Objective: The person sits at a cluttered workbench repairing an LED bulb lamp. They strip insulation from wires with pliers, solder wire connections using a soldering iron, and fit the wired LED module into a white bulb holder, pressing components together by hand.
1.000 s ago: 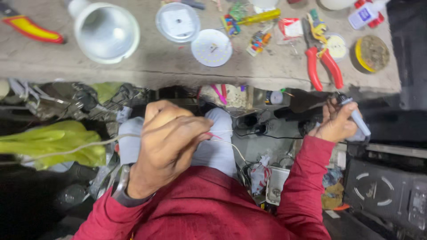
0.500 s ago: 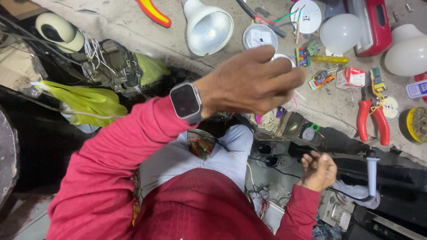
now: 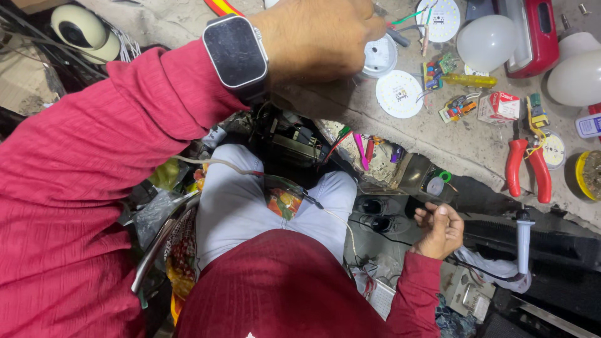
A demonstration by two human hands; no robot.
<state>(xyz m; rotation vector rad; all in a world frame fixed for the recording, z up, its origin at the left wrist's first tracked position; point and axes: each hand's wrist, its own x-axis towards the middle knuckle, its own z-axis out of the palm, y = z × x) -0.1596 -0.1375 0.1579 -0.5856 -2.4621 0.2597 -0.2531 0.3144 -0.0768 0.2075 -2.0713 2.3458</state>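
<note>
The left hand [image 3: 319, 37] has reached out over the desk [image 3: 350, 116], grip pinching wires [image 3: 407, 19] beside the white bulb base [image 3: 379, 56]; the right hand [image 3: 438, 228], loosely curled, now rests empty.

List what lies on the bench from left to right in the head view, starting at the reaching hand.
Left hand → round white disc → white bulb dome → small red and white box → red-handled pliers → yellow tape roll.
</note>
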